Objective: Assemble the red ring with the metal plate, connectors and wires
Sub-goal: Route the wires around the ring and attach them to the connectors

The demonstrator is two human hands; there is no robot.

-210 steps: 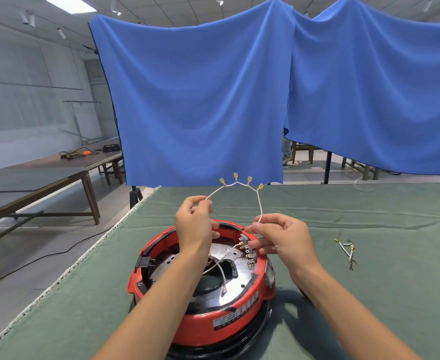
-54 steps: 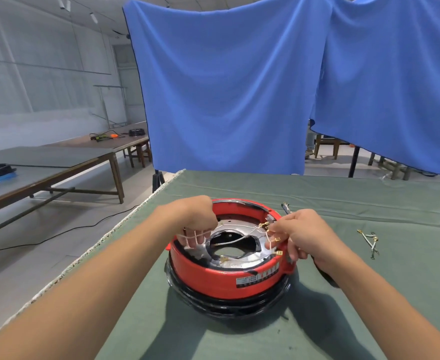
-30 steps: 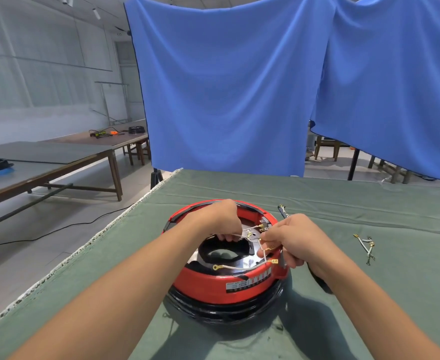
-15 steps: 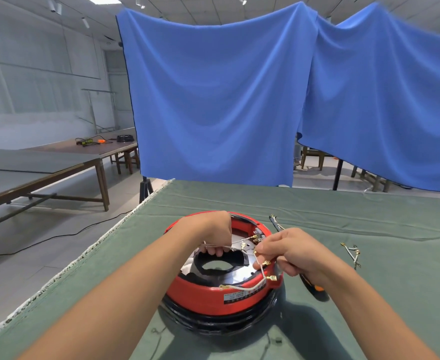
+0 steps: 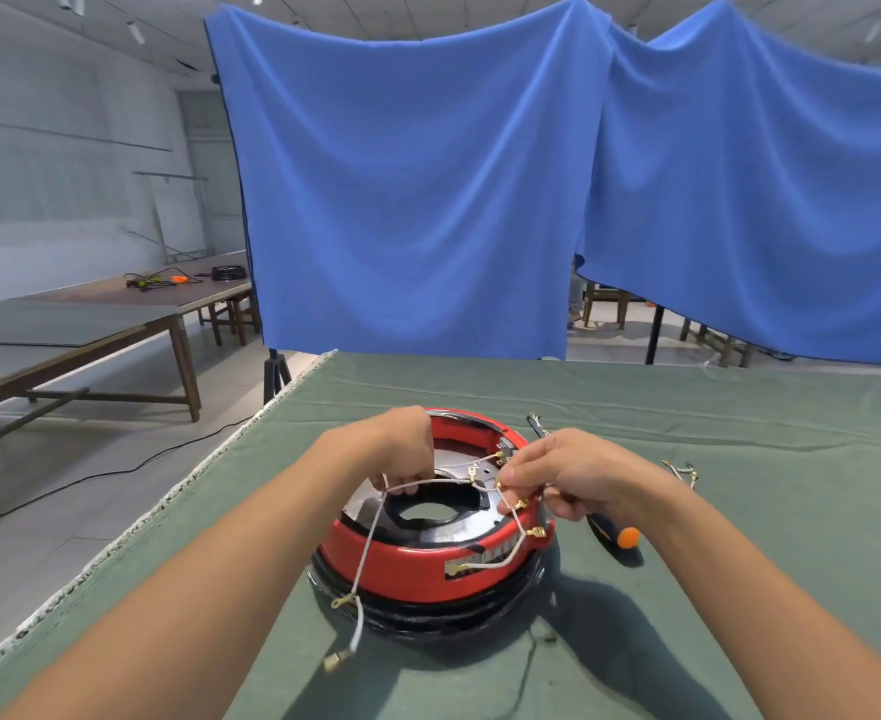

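From the head view, the red ring [image 5: 428,563] sits on the green table [image 5: 739,511] with the metal plate [image 5: 376,504] inside it, and both hands work just above it: the left hand [image 5: 402,449] pinches the white wire [image 5: 371,532] over the plate, while the right hand [image 5: 573,472] has its fingers closed on the same wire near its brass connectors [image 5: 521,504]. The wire looks light and limp, its loose ends dangling down the ring's front to the table, so it is best held close behind a connector; the ring itself looks rigid and fairly heavy. A label [image 5: 485,556] on the ring's front carries print too small to read, and a screwdriver [image 5: 610,527] lies just right of the ring, with spare wires [image 5: 682,470] further right.
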